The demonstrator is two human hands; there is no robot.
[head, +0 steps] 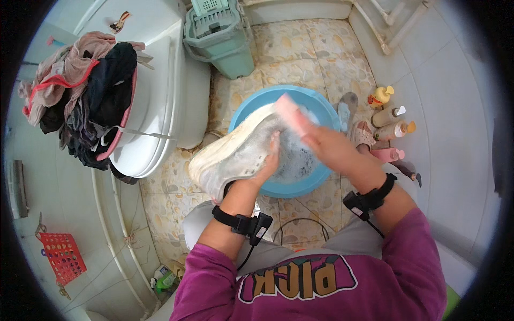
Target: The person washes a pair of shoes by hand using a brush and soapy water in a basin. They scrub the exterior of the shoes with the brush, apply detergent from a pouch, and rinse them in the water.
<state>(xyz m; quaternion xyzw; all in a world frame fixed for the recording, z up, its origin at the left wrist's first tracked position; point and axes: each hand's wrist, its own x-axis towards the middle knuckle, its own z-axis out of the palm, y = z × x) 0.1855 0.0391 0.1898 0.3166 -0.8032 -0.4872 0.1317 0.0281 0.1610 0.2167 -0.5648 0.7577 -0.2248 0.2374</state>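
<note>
My left hand (270, 162) holds a white and grey shoe (237, 154) on its side, gripping it at the opening, with the pale sole facing up and away. The shoe lies partly over a round blue plastic basin (299, 192) of sudsy, greyish water (297, 160). In my right hand (325, 144) is a pink brush (291, 112), blurred by motion, near the shoe's far end above the basin. Its bristles cannot be made out.
Left of the basin, a closed white toilet (160, 120) bears a pink-rimmed tub (130, 116) heaped with clothes (108, 84). A green mop bucket (225, 52) stands beyond. Several bottles (387, 116) line the right wall near a second shoe (346, 110).
</note>
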